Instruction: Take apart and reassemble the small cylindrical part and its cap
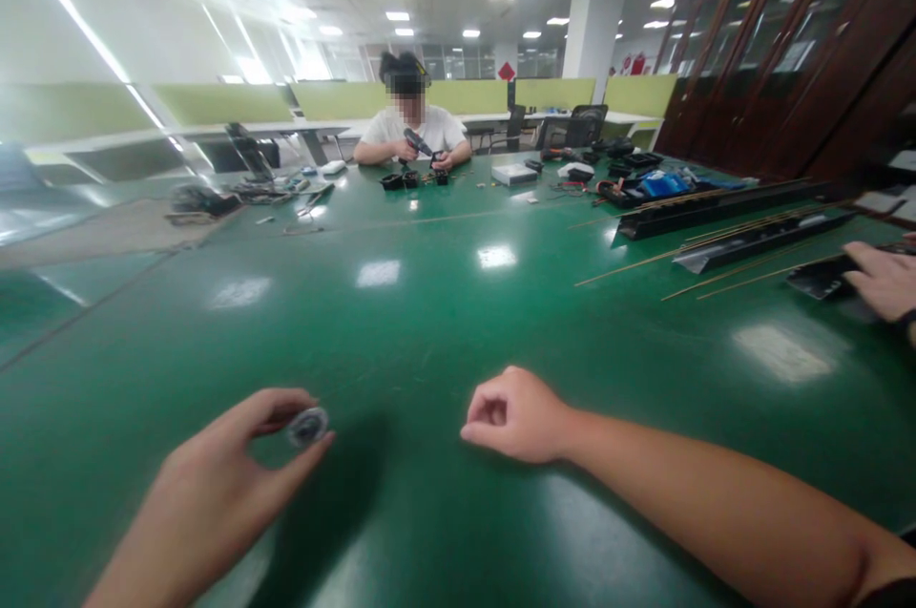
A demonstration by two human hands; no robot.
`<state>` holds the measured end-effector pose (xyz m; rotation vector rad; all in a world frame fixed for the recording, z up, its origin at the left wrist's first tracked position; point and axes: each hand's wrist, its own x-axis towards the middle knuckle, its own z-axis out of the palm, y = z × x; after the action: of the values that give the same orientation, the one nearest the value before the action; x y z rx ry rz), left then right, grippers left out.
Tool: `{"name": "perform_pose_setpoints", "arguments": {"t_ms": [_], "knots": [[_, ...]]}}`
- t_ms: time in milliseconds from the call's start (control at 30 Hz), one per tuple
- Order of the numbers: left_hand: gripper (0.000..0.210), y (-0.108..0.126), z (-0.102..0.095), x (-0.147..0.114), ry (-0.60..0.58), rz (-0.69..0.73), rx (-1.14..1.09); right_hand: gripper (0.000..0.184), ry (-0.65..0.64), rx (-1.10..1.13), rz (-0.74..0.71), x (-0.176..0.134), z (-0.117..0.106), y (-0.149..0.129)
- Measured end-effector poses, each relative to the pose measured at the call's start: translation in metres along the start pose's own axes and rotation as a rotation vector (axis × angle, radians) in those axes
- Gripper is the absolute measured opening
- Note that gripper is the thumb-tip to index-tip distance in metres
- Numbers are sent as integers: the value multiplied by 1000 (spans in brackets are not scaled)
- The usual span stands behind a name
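Between the thumb and fingers of my left hand is a small round grey object with a ring-shaped end and a darker centre. Its exact kind is too blurred to tell. The hand is held over the green tabletop at the lower left and casts a shadow on it. My right hand is curled into a loose fist at the lower middle, close to the tabletop. A hollow shows between its thumb and forefinger, and nothing is visible in it.
Across the table a person holds a power drill over small black parts. On the right lie black metal channels and thin rods, near another person's hand. Tools and a white box sit farther back.
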<state>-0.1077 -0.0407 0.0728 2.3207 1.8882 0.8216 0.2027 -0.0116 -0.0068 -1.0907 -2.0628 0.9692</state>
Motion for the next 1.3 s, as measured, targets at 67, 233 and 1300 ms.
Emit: {"name": "perform_pose_setpoints", "arguments": {"t_ms": [67,233,1300], "knots": [[26,26,20,17,-99,115,-78,18,-12,49,15,0,0,0],[11,70,71,34,-225,246,-232,54,91,145,83,0,1,2],[20,64,99,17,-440,83,-753,41,25,10,51,-2,-1,-1]]}}
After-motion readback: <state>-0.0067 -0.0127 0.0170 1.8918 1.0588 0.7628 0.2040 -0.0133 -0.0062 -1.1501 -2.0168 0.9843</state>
